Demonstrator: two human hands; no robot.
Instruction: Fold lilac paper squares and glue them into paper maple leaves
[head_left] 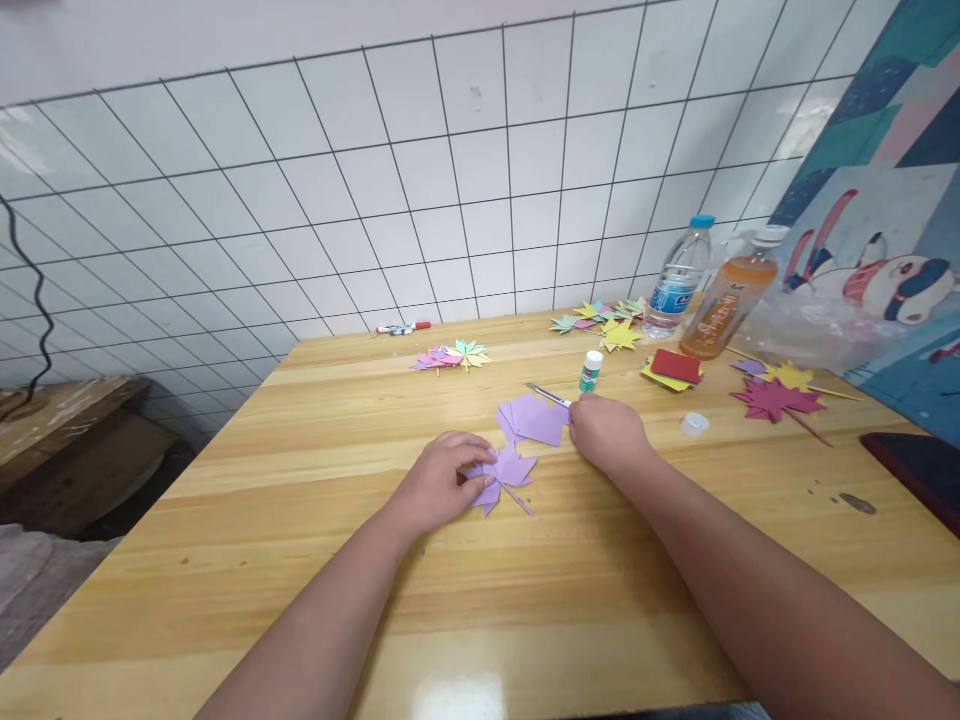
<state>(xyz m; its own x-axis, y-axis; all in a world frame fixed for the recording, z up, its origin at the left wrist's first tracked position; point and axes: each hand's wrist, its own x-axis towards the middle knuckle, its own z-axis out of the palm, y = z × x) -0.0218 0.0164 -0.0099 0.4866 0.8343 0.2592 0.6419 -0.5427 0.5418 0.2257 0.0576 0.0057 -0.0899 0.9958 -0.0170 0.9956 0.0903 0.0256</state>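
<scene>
My left hand (444, 482) rests on the table with its thumb and fingers pinching the left side of a purple paper maple leaf (513, 466). The leaf lies flat, its thin stem pointing toward the lower right. My right hand (609, 432) is closed in a fist around the hidden handle end of what looks like a pair of scissors (549, 394). The narrow metal blades point up and left. Purple paper pieces (537, 420) lie overlapping just beneath the blades, beside the fist. A glue stick (590, 372) stands upright behind my right hand.
A clear cap (695, 425), red and yellow paper (676, 366) and a dark red leaf (776, 399) lie at right. Behind stand a water bottle (679, 280) and a tilted orange drink bottle (731, 300). More paper leaves (466, 353) and markers (403, 328) lie near the tiled wall.
</scene>
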